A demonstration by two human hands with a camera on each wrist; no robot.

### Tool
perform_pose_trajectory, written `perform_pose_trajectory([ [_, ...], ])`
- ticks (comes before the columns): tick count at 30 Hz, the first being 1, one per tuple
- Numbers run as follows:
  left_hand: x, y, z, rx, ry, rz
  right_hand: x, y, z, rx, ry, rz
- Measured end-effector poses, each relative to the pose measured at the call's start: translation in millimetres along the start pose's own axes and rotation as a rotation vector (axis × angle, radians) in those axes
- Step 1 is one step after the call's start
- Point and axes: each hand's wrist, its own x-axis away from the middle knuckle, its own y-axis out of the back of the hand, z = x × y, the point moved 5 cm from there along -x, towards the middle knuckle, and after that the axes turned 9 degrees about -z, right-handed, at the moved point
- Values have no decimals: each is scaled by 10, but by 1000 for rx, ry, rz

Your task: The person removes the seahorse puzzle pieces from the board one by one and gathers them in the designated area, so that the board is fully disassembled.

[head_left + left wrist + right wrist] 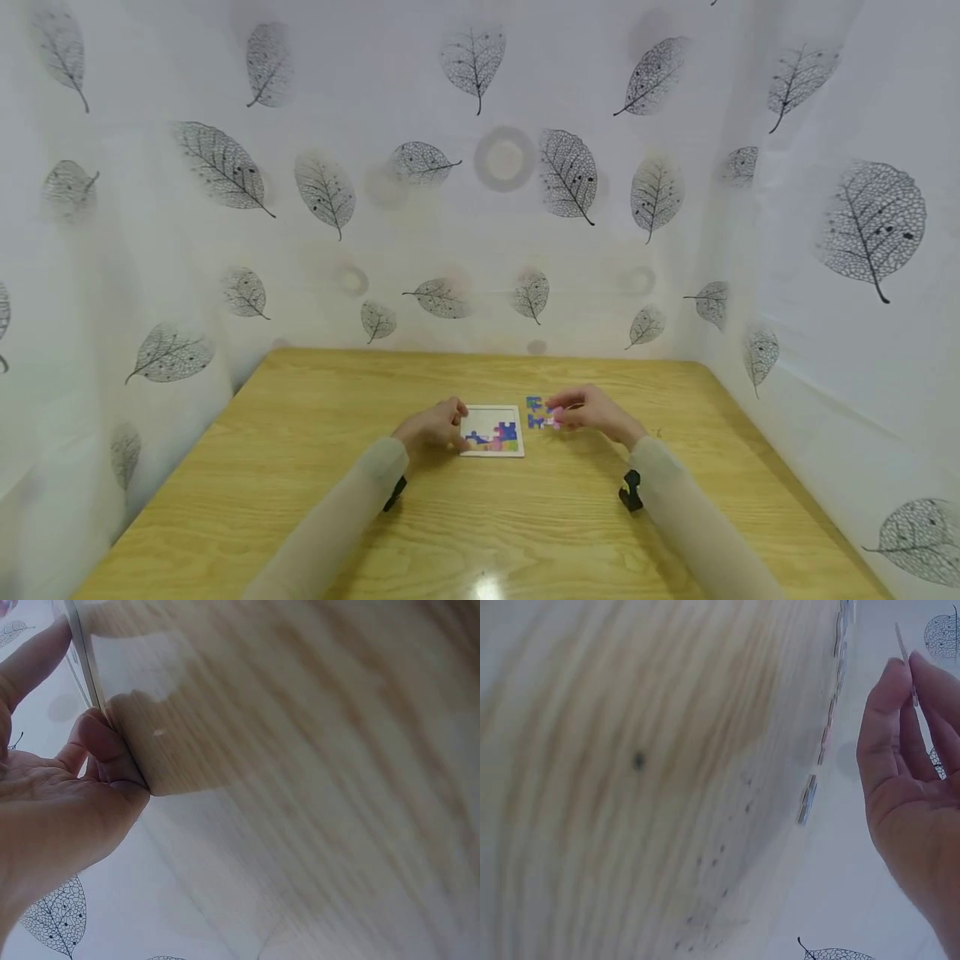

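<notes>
A square white puzzle tray (pixel 492 407) lies on the table, with joined colourful jigsaw pieces (pixel 507 432) along its bottom and up its right side. At the tray's left edge my left hand (pixel 433 423) grips it, the thumb near the lower corner and a finger farther up; the left wrist view shows this edge from the side. To the right of the tray, my right hand (pixel 596 412) pinches a jigsaw piece (pixel 901 641) between thumb and fingers, raised off the table and edge-on in the right wrist view. Loose jigsaw pieces (pixel 534 402) lie between tray and right hand.
The wooden table (pixel 300 475) extends around the tray on all sides. A white curtain (pixel 480 233) printed with grey leaves hangs behind the table and along both sides. Each wrist wears a black band (pixel 632 490).
</notes>
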Motion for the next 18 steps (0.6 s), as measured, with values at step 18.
perform_pose_trajectory([
  [18,-24,6,4,-13,-8,1,-1,97,-105,193,9,-5],
])
